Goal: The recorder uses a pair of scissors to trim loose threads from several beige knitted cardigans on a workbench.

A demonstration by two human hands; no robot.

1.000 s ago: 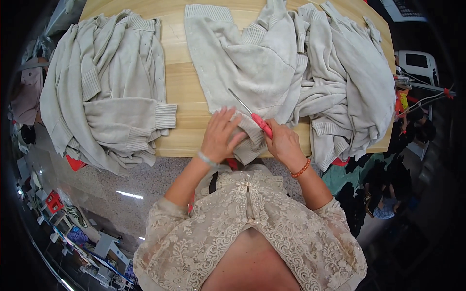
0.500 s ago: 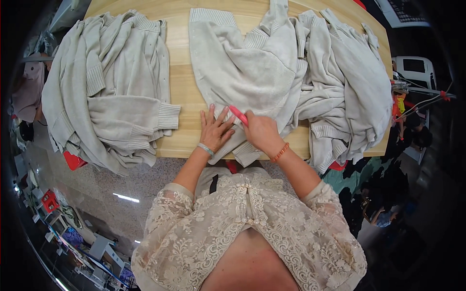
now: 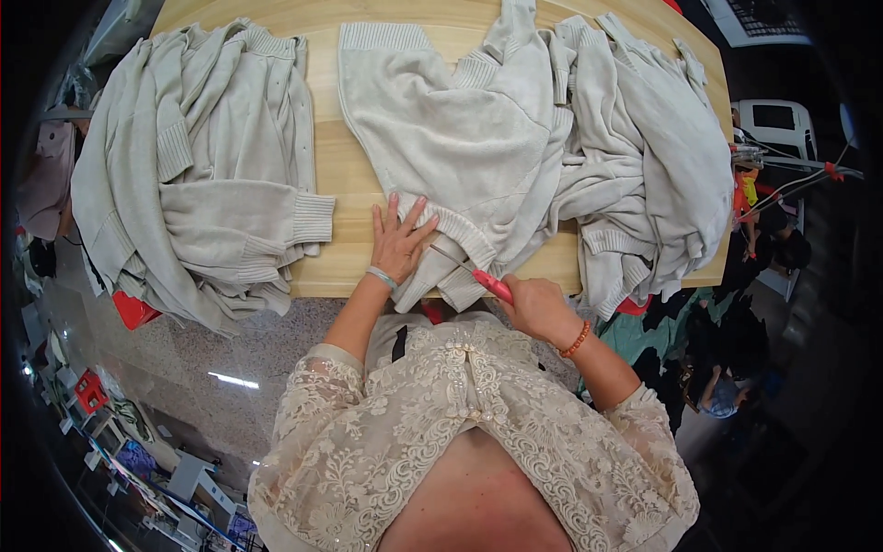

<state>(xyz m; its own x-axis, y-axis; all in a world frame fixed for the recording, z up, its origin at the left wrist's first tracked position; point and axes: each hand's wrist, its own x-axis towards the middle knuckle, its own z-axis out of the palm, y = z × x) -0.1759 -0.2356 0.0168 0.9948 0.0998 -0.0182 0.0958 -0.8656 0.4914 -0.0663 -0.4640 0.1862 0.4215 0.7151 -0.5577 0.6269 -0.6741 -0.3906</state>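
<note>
A light grey knitted sweater (image 3: 460, 138) lies spread in the middle of the table. My left hand (image 3: 400, 244) rests flat on its near ribbed edge, fingers spread. Wrapped round the pink-red handle of a tool (image 3: 493, 285) is my right hand (image 3: 541, 311), near the table's front edge. A thin metal shaft runs from this handle toward my left fingers, over the knit. Its exact kind does not show, and I cannot tell whether the tip touches the fabric.
Similar grey knitwear is heaped at the left (image 3: 230, 138) and right (image 3: 681, 175) of the wooden table (image 3: 354, 166). Both heaps hang over its front edge. Red stool parts (image 3: 136, 310) show underneath. Cables and a white device (image 3: 778, 127) are beyond the right edge.
My right hand has moved right and nearer to me with the tool, baring its metal shaft. The ribbed edge now lies more exposed beside my left hand, which stays in place.
</note>
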